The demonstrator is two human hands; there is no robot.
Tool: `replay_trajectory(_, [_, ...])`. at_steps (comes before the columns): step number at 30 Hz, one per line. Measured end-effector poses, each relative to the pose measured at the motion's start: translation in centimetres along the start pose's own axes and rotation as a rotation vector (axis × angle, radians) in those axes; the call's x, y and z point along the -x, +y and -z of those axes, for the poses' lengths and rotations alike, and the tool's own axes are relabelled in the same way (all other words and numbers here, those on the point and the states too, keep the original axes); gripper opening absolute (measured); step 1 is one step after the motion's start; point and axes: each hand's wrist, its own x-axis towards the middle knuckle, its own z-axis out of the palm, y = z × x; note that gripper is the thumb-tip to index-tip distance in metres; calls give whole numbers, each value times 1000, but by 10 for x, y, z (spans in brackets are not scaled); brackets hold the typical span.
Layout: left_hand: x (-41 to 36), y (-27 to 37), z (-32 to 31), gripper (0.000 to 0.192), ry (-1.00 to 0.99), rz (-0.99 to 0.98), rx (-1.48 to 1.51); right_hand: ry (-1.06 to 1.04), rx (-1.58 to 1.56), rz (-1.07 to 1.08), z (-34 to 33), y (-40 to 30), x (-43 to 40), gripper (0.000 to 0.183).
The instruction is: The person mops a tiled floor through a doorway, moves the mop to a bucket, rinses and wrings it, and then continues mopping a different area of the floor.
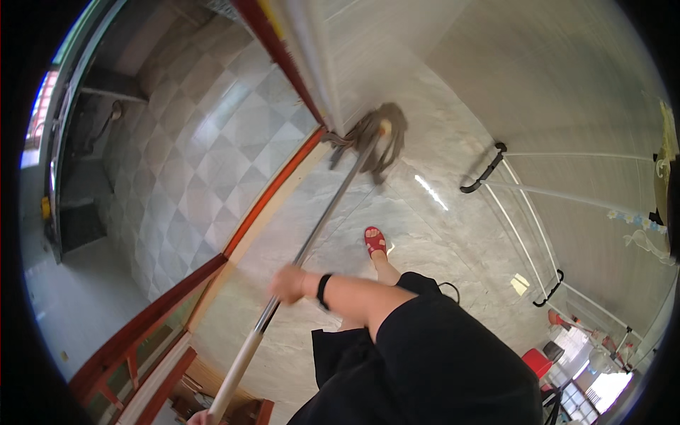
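Note:
A string mop's grey head (378, 141) lies spread on the tiled floor, against the foot of the door frame, partly blurred. Its metal pole (334, 204) slants down to the lower left and ends in a pale, thicker handle (234, 372). My right hand (288, 285), with a black band at the wrist, is closed around the middle of the pole. At the bottom edge, my left hand (198, 418) shows only in part, against the upper handle. Below the mop head, a foot in a red slipper (375, 241) stands on the floor.
An orange-red threshold strip (276, 194) divides this floor from a checkered tile floor (207, 159) at left. A white-tube rack (523, 223) with black feet stands at right. A dark red wooden rail (149, 324) runs along the lower left. A red container (536, 363) sits at lower right.

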Motion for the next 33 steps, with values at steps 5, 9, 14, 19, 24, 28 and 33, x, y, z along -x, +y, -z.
replay_trajectory(5, [-24, 107, -143, 21, -235, -561, -85, 353, 358, -340, 105, 189, 103, 6])
replay_trajectory(9, [13, 213, -149, 24, 66, -1170, -271, 678, 244, -424, 170, 209, 154, 10])
replay_trajectory(14, [35, 224, -64, 21, 295, -1334, -252, 910, 104, -395, 173, 143, 156, 13])
replay_trajectory(19, [56, 257, -56, 18, 250, -1082, -189, 1014, -24, -409, 149, 124, 187, 15])
replay_trajectory(24, [52, 247, -178, 8, -115, -1147, -315, 850, 167, -551, 114, 193, 258, 13])
replay_trajectory(28, [46, 220, -179, 6, -103, -1162, -148, 914, 233, -599, 100, 182, 255, 12])
replay_trajectory(33, [26, 176, -109, 10, 122, -1267, -145, 987, 215, -510, 71, 128, 182, 15])
